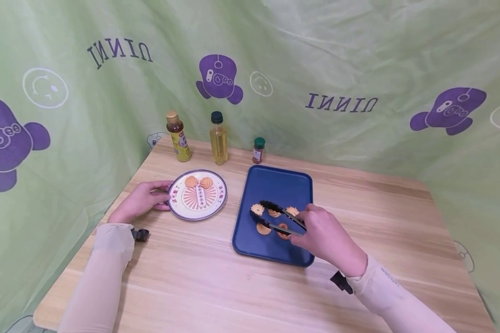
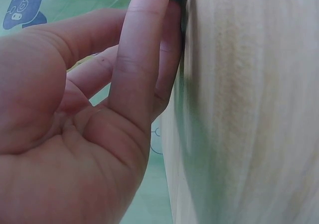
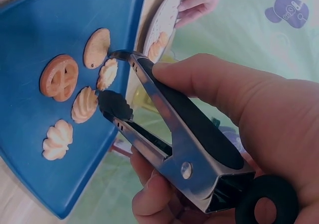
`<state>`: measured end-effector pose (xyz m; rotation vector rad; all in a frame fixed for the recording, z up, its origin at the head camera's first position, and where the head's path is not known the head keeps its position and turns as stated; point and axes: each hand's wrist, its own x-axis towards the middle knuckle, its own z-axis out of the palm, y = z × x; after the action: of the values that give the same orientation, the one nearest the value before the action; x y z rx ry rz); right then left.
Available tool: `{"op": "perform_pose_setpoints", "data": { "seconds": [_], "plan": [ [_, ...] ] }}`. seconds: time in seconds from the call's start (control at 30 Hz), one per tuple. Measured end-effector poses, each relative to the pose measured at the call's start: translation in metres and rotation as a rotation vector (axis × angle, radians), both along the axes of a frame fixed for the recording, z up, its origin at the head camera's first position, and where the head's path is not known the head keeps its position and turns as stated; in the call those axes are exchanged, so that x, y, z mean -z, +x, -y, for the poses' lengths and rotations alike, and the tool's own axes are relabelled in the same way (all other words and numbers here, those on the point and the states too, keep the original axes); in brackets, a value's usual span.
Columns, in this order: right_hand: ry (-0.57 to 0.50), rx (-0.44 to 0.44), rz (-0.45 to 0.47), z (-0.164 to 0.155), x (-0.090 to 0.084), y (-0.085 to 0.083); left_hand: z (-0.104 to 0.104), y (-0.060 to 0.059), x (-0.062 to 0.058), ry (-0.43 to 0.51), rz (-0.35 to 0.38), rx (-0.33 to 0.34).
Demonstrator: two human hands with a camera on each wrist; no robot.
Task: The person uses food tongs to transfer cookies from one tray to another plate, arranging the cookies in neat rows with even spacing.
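In the head view my left hand grips the left rim of a round white plate with a red sunburst print. Two swirled cookies sit on the plate's far side. My right hand holds black-and-steel tongs over a dark blue tray. The tongs' spread tips lie either side of a pale ridged cookie; whether they touch it I cannot tell. Nearby on the tray are an oval cookie, a pretzel-shaped cookie, a swirled cookie and a shell-like cookie.
Behind the plate stand a yellow-labelled sauce bottle and an oil bottle. A small green-capped spice jar stands behind the tray. Everything rests on a wooden table, with a green printed curtain behind it.
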<state>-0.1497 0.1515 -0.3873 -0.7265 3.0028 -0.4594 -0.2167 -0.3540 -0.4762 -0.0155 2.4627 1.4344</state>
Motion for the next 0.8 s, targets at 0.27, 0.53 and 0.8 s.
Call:
{"op": "perform_pose_setpoints", "data": {
  "seconds": [0.27, 0.53, 0.8],
  "plan": [
    [-0.019, -0.016, -0.007, -0.004, 0.001, -0.004, -0.001, 0.002, -0.001, 0.014, -0.002, 0.001],
    [-0.025, -0.041, -0.032, 0.002, -0.003, -0.009, -0.002, 0.001, 0.000, 0.022, -0.007, 0.007],
    [-0.028, -0.062, -0.011, 0.021, -0.012, -0.022, -0.001, 0.000, 0.002, 0.021, -0.012, 0.006]
  ]
}}
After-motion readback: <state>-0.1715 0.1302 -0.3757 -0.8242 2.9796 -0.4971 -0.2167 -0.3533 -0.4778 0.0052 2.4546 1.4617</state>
